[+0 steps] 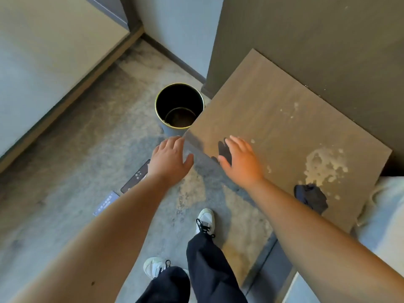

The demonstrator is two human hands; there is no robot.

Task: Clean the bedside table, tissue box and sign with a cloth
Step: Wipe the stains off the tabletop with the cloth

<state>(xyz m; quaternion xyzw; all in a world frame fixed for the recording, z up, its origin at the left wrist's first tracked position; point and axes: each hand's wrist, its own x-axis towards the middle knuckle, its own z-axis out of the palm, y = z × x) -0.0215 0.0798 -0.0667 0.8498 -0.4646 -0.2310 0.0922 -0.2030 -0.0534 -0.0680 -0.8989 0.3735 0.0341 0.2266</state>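
The brown bedside table fills the right half of the view, with a pale crumbly spill on its near right part. A dark crumpled cloth lies on the table's front edge beside that spill. My left hand hovers open with spread fingers just off the table's left corner. My right hand is open over the table's left front area, holding nothing. On the floor under my left forearm lie a dark flat sign with pale specks and a bluish box-like item, both partly hidden.
A black round waste bin with a gold rim stands on the floor against the table's left corner. White bedding lies at the right edge. A wall and skirting run along the left. My two feet in white shoes stand on the grey carpet.
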